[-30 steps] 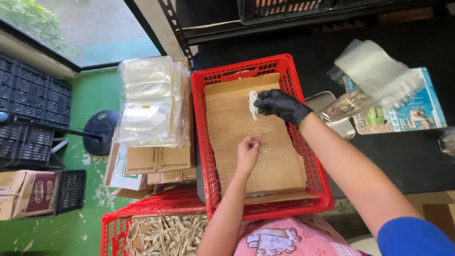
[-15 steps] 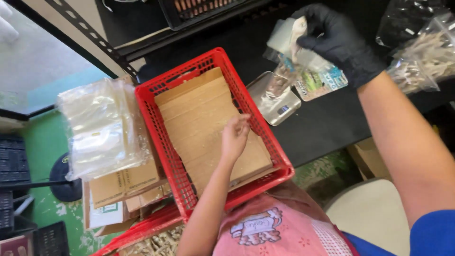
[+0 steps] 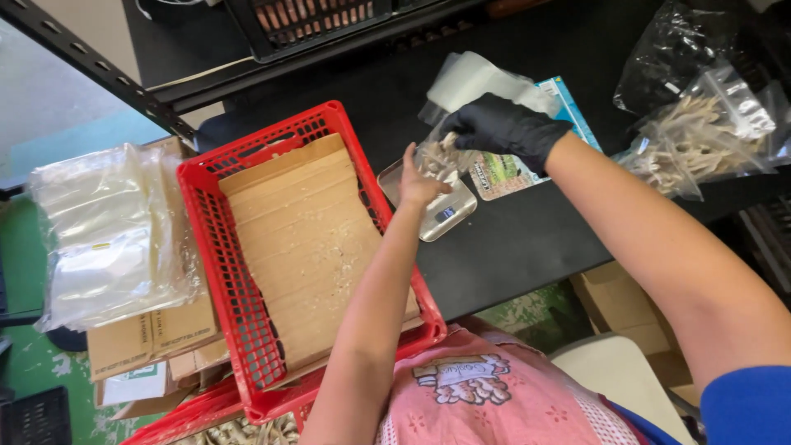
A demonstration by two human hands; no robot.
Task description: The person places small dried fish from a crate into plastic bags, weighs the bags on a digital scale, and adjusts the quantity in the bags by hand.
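Nearest the camera, a pink patterned apron (image 3: 486, 391) is filling the bottom of the view, with a blue sleeve (image 3: 746, 408) showing at the lower right. Just beyond it, a red plastic basket (image 3: 216, 247) is sitting at an angle, lined with a sheet of brown cardboard (image 3: 301, 239) that is carrying scattered pale crumbs. Left of the basket, a stack of clear plastic bags (image 3: 107, 235) is lying on top of some flat cardboard boxes (image 3: 148, 342). The bare left hand (image 3: 418, 183) is reaching up over the basket's far rim, its fingers loosely curled and its fingertips touching the bottom of a small clear bag (image 3: 461, 103); whether it is pinching the bag or only steadying it cannot be told. That bag is hanging over a small silver scale (image 3: 441, 214), which is standing on the black tabletop (image 3: 527, 247) just beside the basket, and pale, stringy pieces are showing through the bag's lower part. The right hand (image 3: 504, 128), wearing a black glove, is gripping the bag from the side with its fingers closed around the plastic, the empty upper part of the bag flopping over above the knuckles. Under this hand, a printed card with a blue edge (image 3: 515, 169) is lying flat on the tabletop. Farther to the right, larger clear bags of pale dried pieces (image 3: 700, 136) are resting on the tabletop, well apart from both hands. At the far edge, a black crate (image 3: 321, 21) is sitting on a dark metal shelf frame (image 3: 91, 62).
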